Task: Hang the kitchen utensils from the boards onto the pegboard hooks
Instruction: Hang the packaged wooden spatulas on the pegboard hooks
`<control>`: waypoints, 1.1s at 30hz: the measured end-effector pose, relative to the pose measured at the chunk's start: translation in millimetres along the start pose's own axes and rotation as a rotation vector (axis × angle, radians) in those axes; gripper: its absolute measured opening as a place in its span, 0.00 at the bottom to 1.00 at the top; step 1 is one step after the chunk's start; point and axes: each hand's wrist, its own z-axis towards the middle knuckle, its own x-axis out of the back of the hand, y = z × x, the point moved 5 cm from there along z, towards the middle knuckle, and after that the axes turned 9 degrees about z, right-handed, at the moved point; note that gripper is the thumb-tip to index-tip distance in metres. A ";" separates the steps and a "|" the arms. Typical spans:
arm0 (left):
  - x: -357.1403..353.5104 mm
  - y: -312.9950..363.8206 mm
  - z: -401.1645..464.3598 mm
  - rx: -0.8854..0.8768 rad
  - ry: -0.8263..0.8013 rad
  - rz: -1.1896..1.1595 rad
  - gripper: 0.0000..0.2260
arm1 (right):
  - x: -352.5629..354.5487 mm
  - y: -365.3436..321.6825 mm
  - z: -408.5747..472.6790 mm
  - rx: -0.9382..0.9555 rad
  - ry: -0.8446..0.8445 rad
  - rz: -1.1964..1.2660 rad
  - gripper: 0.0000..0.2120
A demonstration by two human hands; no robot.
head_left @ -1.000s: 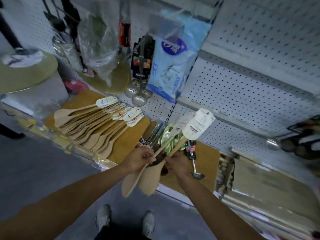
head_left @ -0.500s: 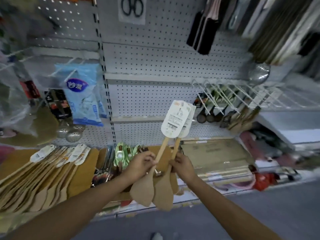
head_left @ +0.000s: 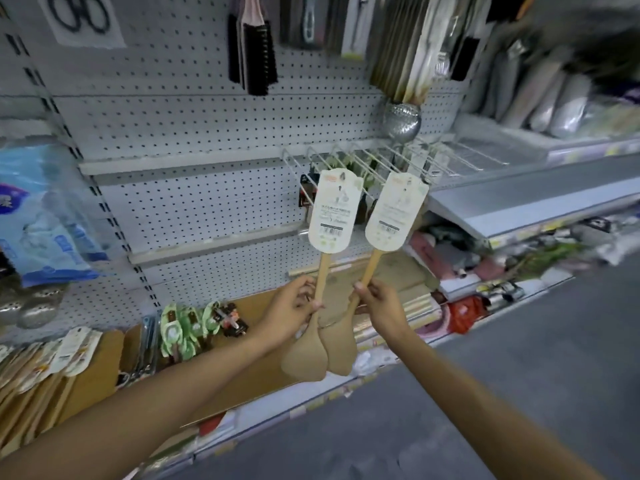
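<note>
Left hand: my left hand (head_left: 294,306) grips the handle of one wooden spatula (head_left: 320,299), fingers curled round the stem, blade hanging down below my fist.
Right hand: my right hand (head_left: 381,306) pinches and holds the handle of a second wooden spatula (head_left: 349,320) the same way, its card tilted a little to the right.
Spatulas: both are upright in the air in front of the pegboard (head_left: 194,129), each with a white label card (head_left: 334,211) on top; the two blades overlap and touch low down, while the cards stand apart.
Hooks: a row of white wire hooks (head_left: 349,161) juts from the board just behind and above the cards; some dark utensils already hang there, though blur keeps me from telling which.
Boards: down at the lower left, a heap of spatulas (head_left: 38,372) lies on a brown board (head_left: 100,365) on the shelf.
Done so far: I judge this pair picked up and carried to the hooks, but neither card is on a wire yet.
Left to do: slip each card's hole over a hook, then go on with the heap, so most of the job looks to be ahead of me.
Care: the hanging hole in each card is small, so I would take one spatula at a time.
</note>
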 end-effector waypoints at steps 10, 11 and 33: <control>-144.9 53.1 94.1 -0.001 -0.015 -0.057 0.06 | 173.7 -1.8 45.1 0.088 0.009 0.046 0.01; -159.9 58.4 103.3 -0.001 -0.022 -0.059 0.05 | 191.5 -1.4 50.5 0.076 0.013 0.033 0.00; -312.0 84.8 276.8 0.012 -0.177 -0.067 0.03 | 382.9 36.6 204.7 -0.031 0.099 0.091 0.12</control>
